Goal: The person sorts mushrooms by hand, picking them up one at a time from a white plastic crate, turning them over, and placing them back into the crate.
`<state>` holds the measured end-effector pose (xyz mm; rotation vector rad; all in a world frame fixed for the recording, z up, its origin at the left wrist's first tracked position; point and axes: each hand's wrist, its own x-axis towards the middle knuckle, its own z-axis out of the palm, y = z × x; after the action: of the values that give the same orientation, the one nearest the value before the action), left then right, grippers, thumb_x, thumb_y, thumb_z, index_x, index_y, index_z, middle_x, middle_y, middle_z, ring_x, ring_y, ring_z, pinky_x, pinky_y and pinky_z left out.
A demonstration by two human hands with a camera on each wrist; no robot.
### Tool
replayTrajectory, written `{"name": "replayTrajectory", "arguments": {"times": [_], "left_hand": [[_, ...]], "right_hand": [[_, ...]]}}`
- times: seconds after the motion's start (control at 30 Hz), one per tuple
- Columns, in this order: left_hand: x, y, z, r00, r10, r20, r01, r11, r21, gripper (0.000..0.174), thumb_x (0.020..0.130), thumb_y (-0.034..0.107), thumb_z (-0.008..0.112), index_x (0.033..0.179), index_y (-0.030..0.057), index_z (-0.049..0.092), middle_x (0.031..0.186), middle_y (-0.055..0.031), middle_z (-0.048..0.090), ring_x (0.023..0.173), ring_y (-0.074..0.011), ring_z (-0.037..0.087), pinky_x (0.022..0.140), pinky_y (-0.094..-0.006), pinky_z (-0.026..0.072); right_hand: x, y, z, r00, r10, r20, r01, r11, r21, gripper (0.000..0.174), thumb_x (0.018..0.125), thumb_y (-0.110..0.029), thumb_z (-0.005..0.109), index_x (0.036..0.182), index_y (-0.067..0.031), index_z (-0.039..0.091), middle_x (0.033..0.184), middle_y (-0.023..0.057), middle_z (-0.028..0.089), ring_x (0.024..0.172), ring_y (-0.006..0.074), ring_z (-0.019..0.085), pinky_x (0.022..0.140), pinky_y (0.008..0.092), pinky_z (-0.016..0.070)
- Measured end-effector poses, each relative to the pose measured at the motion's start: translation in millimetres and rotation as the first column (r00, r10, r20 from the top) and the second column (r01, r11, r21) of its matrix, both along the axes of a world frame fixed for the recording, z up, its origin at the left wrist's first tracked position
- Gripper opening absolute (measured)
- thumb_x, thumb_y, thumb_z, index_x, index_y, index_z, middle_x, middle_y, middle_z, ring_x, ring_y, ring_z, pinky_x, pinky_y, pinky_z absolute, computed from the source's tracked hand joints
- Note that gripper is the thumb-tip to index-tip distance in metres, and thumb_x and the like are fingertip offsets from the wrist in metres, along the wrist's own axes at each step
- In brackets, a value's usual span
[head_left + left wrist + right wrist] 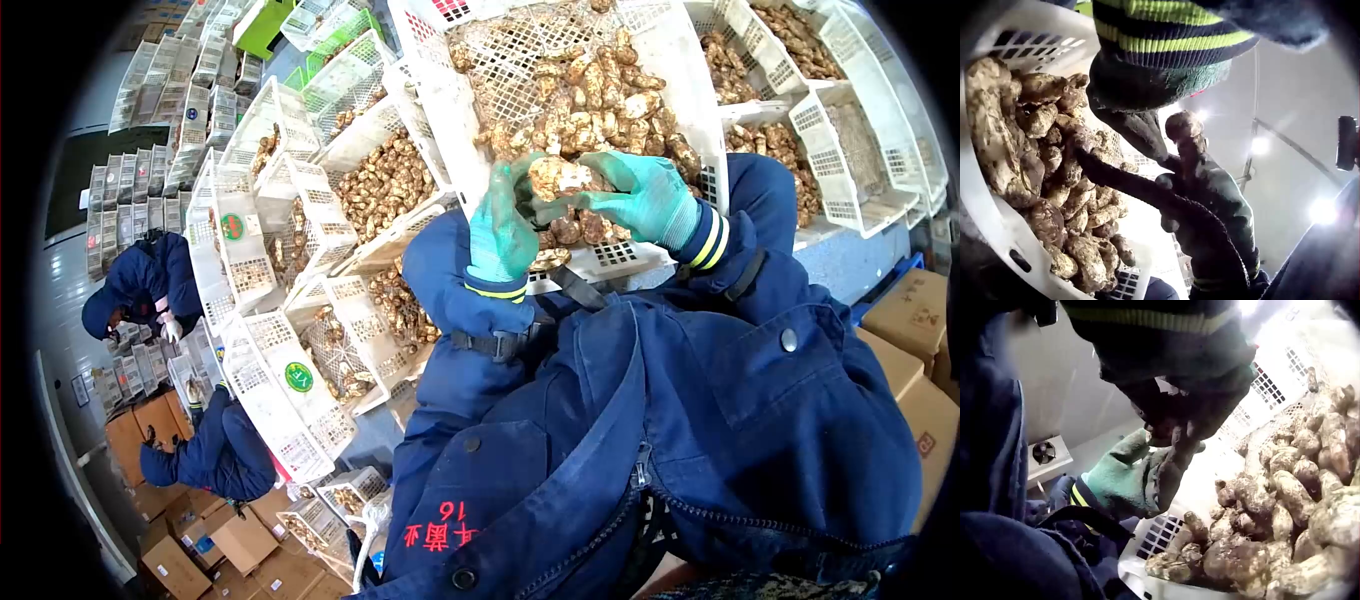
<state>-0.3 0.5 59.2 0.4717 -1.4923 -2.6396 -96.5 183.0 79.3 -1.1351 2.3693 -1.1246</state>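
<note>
Two hands (500, 232), one held mushroom (558, 178), two bystanders (150, 285)

Even, cool light fills your head view. The white crate (690, 110) beyond the grip reads bright without burning out, and the mushroom (560, 178) held between your left hand (500, 225) and right hand (640, 195) shows crisp, pale texture with only soft shadow below. The fisheye lens bends the crate rows at the edges and blackens the corners. From your left wrist, ceiling lamps (1260, 145) flare behind the grip, so both gloves are near silhouette and the striped cuff (1166, 37) is blurred. From your right wrist, the crate wall above the grip blows out to white glare, your right palm falls dark, and the blue sleeve (997, 487) nearest the lens is out of focus.
</note>
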Motion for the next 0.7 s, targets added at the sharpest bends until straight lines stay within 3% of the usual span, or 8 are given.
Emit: {"name": "replayTrajectory", "arguments": {"times": [0.03,0.1,0.17,0.2,0.43,0.47,0.57,0.7], "left_hand": [[1,0,0,1.000,-0.008,0.026,0.010,0.999,-0.047,0.061,0.101,0.048,0.029,0.133,-0.0030,0.042,0.113,-0.0160,0.059,0.101,-0.0283,0.065,0.080,-0.0360,0.0562],[0,3,2,0.999,-0.034,0.027,0.040,0.971,-0.235,0.051,0.100,0.042,0.040,0.128,-0.0005,0.048,0.105,-0.0093,0.058,0.088,-0.0204,0.063,0.076,-0.0323,0.0556],[-2,9,4,0.998,-0.056,0.032,0.064,0.907,-0.416,0.041,0.099,0.035,0.050,0.123,0.0021,0.054,0.097,-0.0025,0.057,0.075,-0.0125,0.061,0.071,-0.0285,0.0550],[-7,16,-1,0.998,0.050,0.030,-0.047,0.995,-0.086,0.034,0.096,0.028,0.058,0.119,0.0030,0.056,0.087,0.0018,0.054,0.063,-0.0082,0.052,0.062,-0.0253,0.0534],[-2,4,-13,0.987,0.053,0.150,-0.067,0.994,0.090,0.028,0.096,0.024,0.058,0.114,0.0030,0.057,0.081,-0.0015,0.058,0.065,-0.0164,0.065,0.055,-0.0285,0.0556],[2,0,-20,0.995,0.060,0.077,-0.079,0.959,0.273,0.027,0.096,0.023,0.056,0.112,0.0014,0.057,0.084,-0.0050,0.062,0.069,-0.0184,0.067,0.056,-0.0295,0.0566],[3,-7,-44,0.995,0.085,0.042,-0.094,0.954,0.284,0.030,0.099,0.026,0.051,0.113,-0.0005,0.056,0.088,-0.0091,0.065,0.072,-0.0207,0.068,0.060,-0.0307,0.0572],[2,5,0,1.000,0.023,-0.021,-0.021,0.996,0.092,0.038,0.101,0.031,0.044,0.116,-0.0020,0.056,0.090,-0.0102,0.066,0.078,-0.0198,0.067,0.065,-0.0310,0.0567]], "right_hand": [[1,0,-1,0.996,0.006,-0.083,-0.009,0.999,-0.037,0.051,0.082,-0.038,0.069,0.119,-0.0041,0.058,0.093,0.0154,0.064,0.083,0.0303,0.065,0.072,0.0367,0.0514],[2,-1,-6,0.969,0.009,-0.247,-0.036,0.994,-0.107,0.051,0.080,-0.029,0.072,0.121,-0.0017,0.057,0.103,0.0156,0.065,0.088,0.0306,0.065,0.075,0.0358,0.0520],[6,-3,-7,0.973,-0.003,-0.230,-0.030,0.990,-0.137,0.053,0.079,-0.029,0.073,0.121,-0.0025,0.056,0.103,0.0161,0.064,0.089,0.0321,0.064,0.076,0.0372,0.0517],[9,-6,-4,0.975,-0.014,-0.223,-0.021,0.988,-0.155,0.054,0.079,-0.031,0.073,0.122,-0.0030,0.056,0.101,0.0159,0.064,0.089,0.0324,0.063,0.077,0.0379,0.0515],[8,-11,-10,0.997,0.056,0.048,-0.040,0.955,-0.295,0.054,0.081,-0.028,0.070,0.128,-0.0078,0.054,0.102,0.0158,0.064,0.090,0.0287,0.064,0.079,0.0373,0.0509],[7,-9,-12,0.995,0.073,0.075,-0.048,0.956,-0.289,0.053,0.081,-0.027,0.070,0.128,-0.0082,0.054,0.102,0.0157,0.064,0.089,0.0280,0.064,0.079,0.0372,0.0511],[5,-9,-24,0.985,0.068,0.157,-0.006,0.931,-0.364,0.047,0.081,-0.023,0.070,0.123,-0.0081,0.057,0.095,0.0142,0.064,0.082,0.0268,0.064,0.074,0.0363,0.0517],[4,-8,-30,0.978,0.025,0.208,0.060,0.917,-0.393,0.043,0.079,-0.022,0.072,0.118,-0.0068,0.060,0.087,0.0123,0.063,0.074,0.0255,0.063,0.070,0.0357,0.0513]]}}
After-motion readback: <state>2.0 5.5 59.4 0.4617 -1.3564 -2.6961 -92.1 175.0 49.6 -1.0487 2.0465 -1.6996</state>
